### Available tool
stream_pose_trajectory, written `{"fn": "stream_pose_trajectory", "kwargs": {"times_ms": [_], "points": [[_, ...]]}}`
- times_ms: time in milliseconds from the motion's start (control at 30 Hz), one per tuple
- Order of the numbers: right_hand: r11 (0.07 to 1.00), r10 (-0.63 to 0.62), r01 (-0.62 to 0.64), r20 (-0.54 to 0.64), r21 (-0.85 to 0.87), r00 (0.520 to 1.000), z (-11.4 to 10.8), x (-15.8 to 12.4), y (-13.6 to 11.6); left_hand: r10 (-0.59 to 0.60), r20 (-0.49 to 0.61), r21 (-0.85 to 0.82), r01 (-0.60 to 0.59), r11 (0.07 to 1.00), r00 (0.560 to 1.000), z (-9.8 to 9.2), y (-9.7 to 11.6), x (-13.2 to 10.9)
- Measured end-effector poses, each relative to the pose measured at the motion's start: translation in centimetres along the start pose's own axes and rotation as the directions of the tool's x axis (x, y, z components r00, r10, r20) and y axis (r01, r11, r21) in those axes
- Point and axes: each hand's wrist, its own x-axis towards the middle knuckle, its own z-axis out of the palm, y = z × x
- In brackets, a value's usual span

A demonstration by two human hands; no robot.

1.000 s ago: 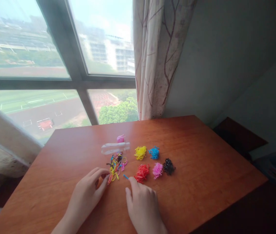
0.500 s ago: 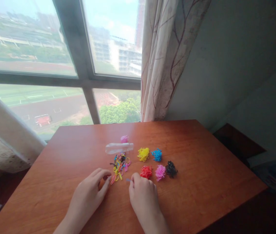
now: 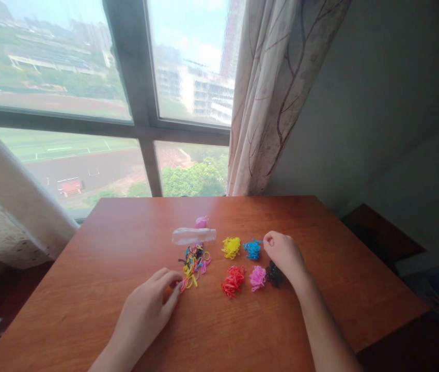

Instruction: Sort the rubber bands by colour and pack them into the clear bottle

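A mixed heap of small coloured rubber bands (image 3: 193, 264) lies at the middle of the wooden table. My left hand (image 3: 152, 299) is at its near edge, thumb and forefinger closed on a pinkish-red rubber band (image 3: 183, 285). My right hand (image 3: 286, 254) reaches over the black pile (image 3: 273, 275), its fingers pinched at the right side of the blue pile (image 3: 252, 249). A bit of blue band shows at those fingertips. Single-colour piles of yellow (image 3: 231, 248), red (image 3: 233, 281) and pink (image 3: 258, 278) bands sit nearby.
Behind the mixed heap lies a clear plastic bottle (image 3: 194, 236) on its side, with a pink object (image 3: 201, 222) just beyond it. The wooden table (image 3: 145, 222) backs onto a window with a curtain (image 3: 260, 129) to its right.
My right hand has moved right and away from me, from beside the red pile to the blue pile, uncovering the red bands. The left hand stays by the mixed heap. The view has shifted slightly.
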Motion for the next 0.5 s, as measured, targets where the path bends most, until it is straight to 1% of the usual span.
{"fn": "stream_pose_trajectory", "kwargs": {"times_ms": [200, 300, 400, 500], "points": [[0.991, -0.062, 0.05, 0.099, 0.124, 0.993, 1.6, 2.0, 0.8, 0.005, -0.014, -0.005, -0.005, 1.0, 1.0, 0.1, -0.1, 0.1], [0.977, -0.102, 0.072, 0.141, 0.202, 0.985, 1.8, 2.4, 1.5, -0.004, -0.025, -0.011, 0.004, 1.0, 1.0, 0.1, -0.1, 0.1], [0.965, -0.113, 0.076, 0.137, 0.252, 0.984, 1.5, 2.4, 1.9, -0.012, -0.027, -0.023, 0.011, 1.0, 1.0, 0.1, 0.0, 0.0], [0.958, -0.103, 0.075, 0.089, 0.276, 0.991, 0.8, 1.7, 1.4, -0.02, 0.006, -0.024, 0.02, 1.0, 1.0, 0.1, 0.1, -0.1]]}}
